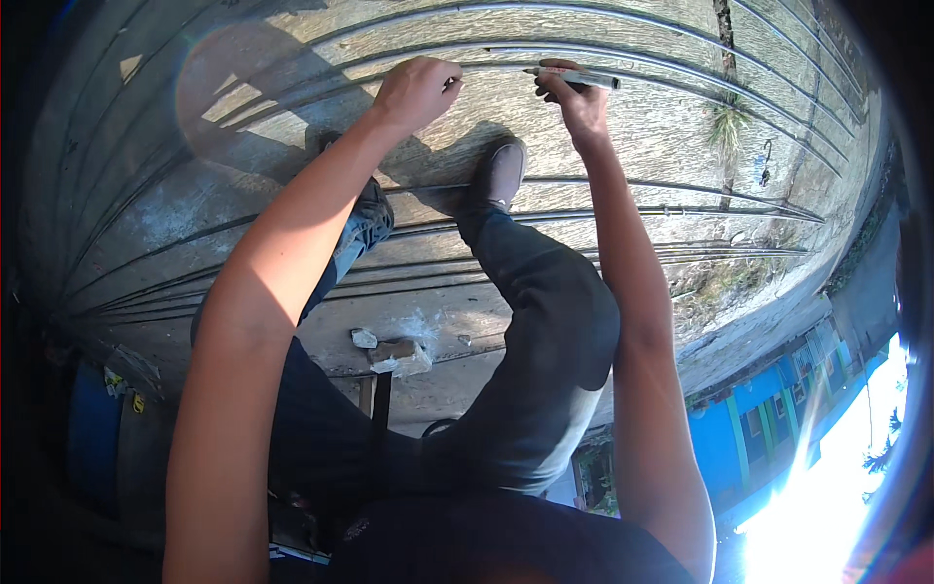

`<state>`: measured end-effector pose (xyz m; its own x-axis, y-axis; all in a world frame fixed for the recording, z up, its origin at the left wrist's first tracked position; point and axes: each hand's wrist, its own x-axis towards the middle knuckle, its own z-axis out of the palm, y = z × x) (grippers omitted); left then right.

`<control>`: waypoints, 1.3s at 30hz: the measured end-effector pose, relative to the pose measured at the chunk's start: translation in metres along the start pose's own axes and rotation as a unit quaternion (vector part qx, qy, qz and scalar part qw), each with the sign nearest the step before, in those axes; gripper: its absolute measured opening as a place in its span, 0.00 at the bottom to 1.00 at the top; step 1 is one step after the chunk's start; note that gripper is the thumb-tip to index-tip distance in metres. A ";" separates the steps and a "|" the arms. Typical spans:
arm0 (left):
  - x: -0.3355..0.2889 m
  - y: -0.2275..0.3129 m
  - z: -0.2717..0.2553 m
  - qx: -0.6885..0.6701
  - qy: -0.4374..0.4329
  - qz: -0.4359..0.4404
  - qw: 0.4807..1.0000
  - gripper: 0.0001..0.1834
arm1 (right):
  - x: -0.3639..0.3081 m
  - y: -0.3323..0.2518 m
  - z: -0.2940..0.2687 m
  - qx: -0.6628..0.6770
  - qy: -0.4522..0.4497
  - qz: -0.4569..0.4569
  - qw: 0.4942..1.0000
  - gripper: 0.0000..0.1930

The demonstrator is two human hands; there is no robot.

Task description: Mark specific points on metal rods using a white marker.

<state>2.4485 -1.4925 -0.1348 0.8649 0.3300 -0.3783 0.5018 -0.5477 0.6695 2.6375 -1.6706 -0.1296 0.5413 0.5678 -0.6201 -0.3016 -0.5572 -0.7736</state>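
Note:
A white marker pen [595, 80] lies across the fingers of my right hand [574, 95], which is closed on it. Its tip points left, at or very near a long thin metal rod [494, 67]. To the left, my left hand [416, 90] is curled with fingertips pressed together where that same rod passes, and it appears to pinch it. More long rods [545, 46] run side by side beyond both hands, bending across the concrete.
Several rods [642, 212] also lie behind my shoes [504, 167]. Between my legs are broken pieces of rubble [401, 356]. Grass tufts [728, 127] grow from a crack at the right. A blue building [759, 428] stands at the lower right, beside strong sun glare.

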 end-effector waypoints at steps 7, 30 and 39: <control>0.074 -0.076 0.095 -0.002 0.157 0.058 0.986 0.12 | 0.094 0.064 0.015 -0.138 -0.031 -0.046 0.989 0.12; 0.093 -0.097 0.144 0.077 0.318 0.137 0.935 0.12 | 0.146 0.140 0.040 -0.078 0.008 -0.316 0.946 0.06; 0.093 -0.096 0.143 0.092 0.307 0.127 0.939 0.15 | 0.147 0.135 0.040 -0.087 -0.003 -0.349 0.933 0.05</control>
<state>2.4827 -1.5188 -0.3256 0.8146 0.5201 0.2568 0.3228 -0.7743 0.5443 2.6444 -1.6384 -0.3304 0.5531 0.8327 0.0266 0.2562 -0.1396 -0.9565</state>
